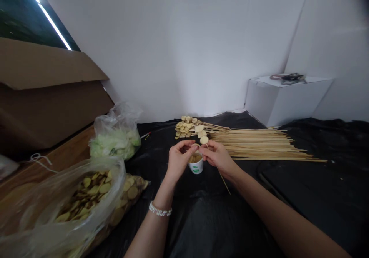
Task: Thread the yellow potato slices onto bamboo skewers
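My right hand [217, 156] pinches a thin bamboo skewer [223, 181] that carries potato slices [204, 139] near its far tip. My left hand [178, 158] is closed in a pinch at the skewer's tip, just above a small white paper cup [196, 168] standing on the black sheet. Whether the left fingers hold a slice I cannot make out. A pearl bracelet [160, 211] circles my left wrist.
A pile of finished potato skewers [259, 142] lies behind the hands on the black plastic sheet [302, 188]. At left, a clear bag of potato slices [86, 192], a bag of green vegetables [115, 140], and a cardboard box [49, 92]. A white box [285, 96] stands back right.
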`<action>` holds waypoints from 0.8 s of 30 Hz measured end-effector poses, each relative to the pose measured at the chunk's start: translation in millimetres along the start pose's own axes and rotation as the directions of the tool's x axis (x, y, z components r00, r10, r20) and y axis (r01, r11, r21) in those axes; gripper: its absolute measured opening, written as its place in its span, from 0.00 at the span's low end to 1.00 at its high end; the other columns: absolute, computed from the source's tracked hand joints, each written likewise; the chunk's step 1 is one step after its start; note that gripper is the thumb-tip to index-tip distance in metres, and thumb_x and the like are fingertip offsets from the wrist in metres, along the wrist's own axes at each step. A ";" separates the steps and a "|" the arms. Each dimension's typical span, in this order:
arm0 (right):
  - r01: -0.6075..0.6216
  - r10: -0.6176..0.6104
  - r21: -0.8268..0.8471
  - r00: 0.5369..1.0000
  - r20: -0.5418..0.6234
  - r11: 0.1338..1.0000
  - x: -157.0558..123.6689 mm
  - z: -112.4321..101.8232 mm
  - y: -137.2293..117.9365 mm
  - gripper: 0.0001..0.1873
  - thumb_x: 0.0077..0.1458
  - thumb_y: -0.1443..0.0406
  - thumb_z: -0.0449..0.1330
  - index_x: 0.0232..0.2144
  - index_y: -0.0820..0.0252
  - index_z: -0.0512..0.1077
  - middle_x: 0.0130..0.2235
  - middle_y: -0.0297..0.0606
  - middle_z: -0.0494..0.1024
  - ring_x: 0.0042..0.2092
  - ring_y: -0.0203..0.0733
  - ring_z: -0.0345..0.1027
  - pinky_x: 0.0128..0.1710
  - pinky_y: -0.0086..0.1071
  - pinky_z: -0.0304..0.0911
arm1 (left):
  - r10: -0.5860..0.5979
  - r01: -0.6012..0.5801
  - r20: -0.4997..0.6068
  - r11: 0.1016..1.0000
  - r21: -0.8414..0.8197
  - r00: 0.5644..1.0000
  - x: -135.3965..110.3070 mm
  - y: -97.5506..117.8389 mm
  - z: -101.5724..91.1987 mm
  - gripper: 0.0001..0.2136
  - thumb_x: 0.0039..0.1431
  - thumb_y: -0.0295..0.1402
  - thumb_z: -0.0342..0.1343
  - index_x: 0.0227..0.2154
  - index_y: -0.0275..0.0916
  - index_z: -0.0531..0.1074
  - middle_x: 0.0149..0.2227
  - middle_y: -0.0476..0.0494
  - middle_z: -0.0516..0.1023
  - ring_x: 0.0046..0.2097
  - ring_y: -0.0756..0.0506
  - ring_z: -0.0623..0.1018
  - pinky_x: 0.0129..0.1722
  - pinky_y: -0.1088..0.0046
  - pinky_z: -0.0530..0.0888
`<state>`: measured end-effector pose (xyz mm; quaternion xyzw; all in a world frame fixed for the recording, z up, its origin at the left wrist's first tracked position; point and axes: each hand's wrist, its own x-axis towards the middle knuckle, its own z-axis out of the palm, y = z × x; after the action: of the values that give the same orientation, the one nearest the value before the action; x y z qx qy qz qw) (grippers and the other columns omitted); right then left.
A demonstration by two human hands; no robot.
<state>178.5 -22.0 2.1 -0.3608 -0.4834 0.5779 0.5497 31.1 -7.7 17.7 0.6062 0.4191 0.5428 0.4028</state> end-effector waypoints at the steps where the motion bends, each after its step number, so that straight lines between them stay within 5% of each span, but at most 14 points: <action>1: 0.007 -0.007 -0.015 1.000 0.008 1.000 -0.3 0.4 0.3 0.16 0.44 0.55 0.64 0.29 0.60 0.67 0.17 0.26 0.67 0.15 0.24 0.46 0.15 0.24 0.38 | -0.024 0.025 0.038 0.999 -0.033 0.999 -0.3 1.5 -0.4 0.12 0.44 0.36 0.65 0.32 0.35 0.78 0.31 0.43 0.80 0.32 0.47 0.76 0.35 0.71 0.72; 6: 0.023 -0.023 -0.060 1.000 0.012 0.998 -3.1 3.9 -4.7 0.15 0.49 0.54 0.59 0.29 0.60 0.68 0.17 0.27 0.68 0.15 0.25 0.46 0.15 0.24 0.39 | -0.130 0.111 -0.045 0.949 -0.295 0.990 2.0 3.8 -9.2 0.08 0.46 0.35 0.65 0.27 0.35 0.75 0.28 0.46 0.79 0.29 0.52 0.75 0.30 0.79 0.70; 13: 0.039 0.005 -0.230 0.982 0.186 0.973 -11.9 8.5 -9.5 0.19 0.56 0.52 0.51 0.35 0.61 0.69 0.19 0.30 0.72 0.12 0.27 0.50 0.13 0.24 0.41 | -0.428 0.238 -0.073 0.627 -0.742 0.901 13.4 -2.6 -25.5 0.02 0.54 0.24 0.58 0.31 0.34 0.75 0.35 0.42 0.80 0.36 0.52 0.79 0.33 0.82 0.74; 19: 0.042 0.076 -0.438 0.966 0.248 0.898 -16.7 11.8 -7.9 0.17 0.58 0.57 0.49 0.32 0.61 0.72 0.14 0.26 0.66 0.14 0.29 0.52 0.15 0.24 0.45 | -0.554 0.324 0.025 0.449 -0.833 0.832 16.4 -2.1 -33.3 0.06 0.60 0.26 0.53 0.33 0.35 0.76 0.33 0.45 0.80 0.33 0.53 0.79 0.31 0.81 0.75; 24: 0.078 0.064 -0.507 0.964 0.257 0.858 -16.4 12.2 -4.5 0.15 0.59 0.60 0.49 0.32 0.60 0.74 0.13 0.26 0.65 0.16 0.30 0.54 0.20 0.25 0.50 | -0.589 0.330 0.010 0.438 -0.836 0.808 17.6 -1.8 -36.0 0.06 0.59 0.28 0.54 0.34 0.35 0.76 0.30 0.46 0.80 0.30 0.54 0.78 0.32 0.81 0.74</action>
<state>170.5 -40.4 7.8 -0.4116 -0.6901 0.4692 0.3664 -3.9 10.7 24.8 0.1314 0.3285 0.6198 0.7005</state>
